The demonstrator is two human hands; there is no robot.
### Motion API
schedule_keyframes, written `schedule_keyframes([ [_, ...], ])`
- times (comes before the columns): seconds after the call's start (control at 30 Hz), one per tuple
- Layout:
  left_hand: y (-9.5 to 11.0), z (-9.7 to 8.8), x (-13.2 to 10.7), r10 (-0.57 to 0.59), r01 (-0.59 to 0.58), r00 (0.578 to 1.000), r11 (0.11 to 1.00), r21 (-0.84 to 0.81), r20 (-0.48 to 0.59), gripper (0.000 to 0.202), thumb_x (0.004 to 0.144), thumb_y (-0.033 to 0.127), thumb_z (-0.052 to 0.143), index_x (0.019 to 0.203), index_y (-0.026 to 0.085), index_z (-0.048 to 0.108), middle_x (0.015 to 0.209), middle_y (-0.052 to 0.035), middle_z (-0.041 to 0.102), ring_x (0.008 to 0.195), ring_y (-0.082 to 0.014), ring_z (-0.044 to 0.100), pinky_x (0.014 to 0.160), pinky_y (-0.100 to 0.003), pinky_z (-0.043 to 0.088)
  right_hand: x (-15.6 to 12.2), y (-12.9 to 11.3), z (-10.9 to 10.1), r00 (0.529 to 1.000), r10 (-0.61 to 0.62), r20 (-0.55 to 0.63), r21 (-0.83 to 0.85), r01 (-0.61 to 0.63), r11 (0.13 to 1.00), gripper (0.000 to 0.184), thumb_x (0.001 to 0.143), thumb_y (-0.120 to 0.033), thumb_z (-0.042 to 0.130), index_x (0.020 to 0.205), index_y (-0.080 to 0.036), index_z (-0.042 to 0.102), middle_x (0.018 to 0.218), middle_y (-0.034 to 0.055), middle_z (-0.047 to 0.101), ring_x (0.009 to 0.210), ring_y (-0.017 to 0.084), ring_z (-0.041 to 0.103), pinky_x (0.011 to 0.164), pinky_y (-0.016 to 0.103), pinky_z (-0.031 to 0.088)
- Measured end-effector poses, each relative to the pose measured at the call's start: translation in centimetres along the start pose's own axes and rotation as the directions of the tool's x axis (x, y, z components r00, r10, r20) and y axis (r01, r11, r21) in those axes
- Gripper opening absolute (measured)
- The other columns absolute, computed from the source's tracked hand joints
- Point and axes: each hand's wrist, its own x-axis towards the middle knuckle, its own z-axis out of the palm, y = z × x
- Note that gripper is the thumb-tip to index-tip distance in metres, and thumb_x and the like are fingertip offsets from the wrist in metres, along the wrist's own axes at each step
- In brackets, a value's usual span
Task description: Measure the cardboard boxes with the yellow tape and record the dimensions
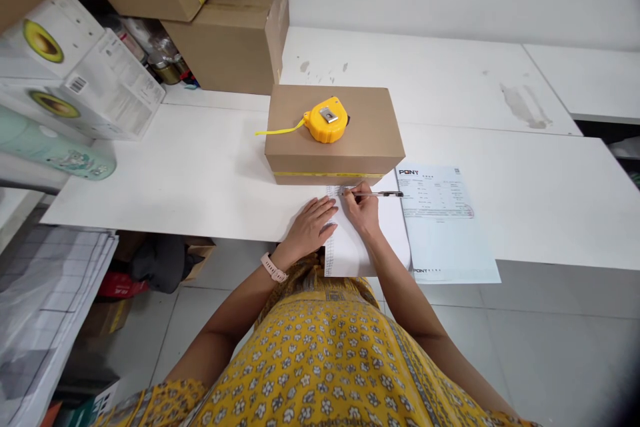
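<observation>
My right hand (364,211) grips a pen (374,194), its tip resting on the top of a white sheet (350,247) at the near edge of the white table (200,173). My left hand (311,227) lies flat with fingers stretched out on the sheet's left side, holding it down. A pink watch sits on that wrist. Just beyond the sheet stands a closed brown cardboard box (334,137) with a yellow tape measure (326,119) on its lid, a short length of tape pulled out to the left.
A printed form with a "PONY" logo (443,223) lies right of the sheet. Stacked cardboard boxes (235,27) and white avocado-printed cartons (65,67) fill the back left. A green bottle (55,150) lies at far left. Grid-lined papers (45,293) sit lower left.
</observation>
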Motion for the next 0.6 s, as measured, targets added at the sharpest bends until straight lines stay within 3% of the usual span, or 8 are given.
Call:
schedule_keyframes([
  [0.6, -0.08, 0.10, -0.04, -0.012, 0.012, 1.000, 1.000, -0.012, 0.017, 0.038, 0.106, 0.033, 0.049, 0.138, 0.016, 0.061, 0.153, -0.0136, 0.059, 0.149, -0.0250, 0.049, 0.126, -0.052, 0.038, -0.16, -0.34, -0.10, 1.000, 0.016, -0.018, 0.019, -0.016, 1.000, 0.024, 0.081, -0.042, 0.062, 0.074, -0.024, 0.048, 0.061, -0.0058, 0.050, 0.056, 0.012, 0.045, 0.057, 0.028, 0.037],
])
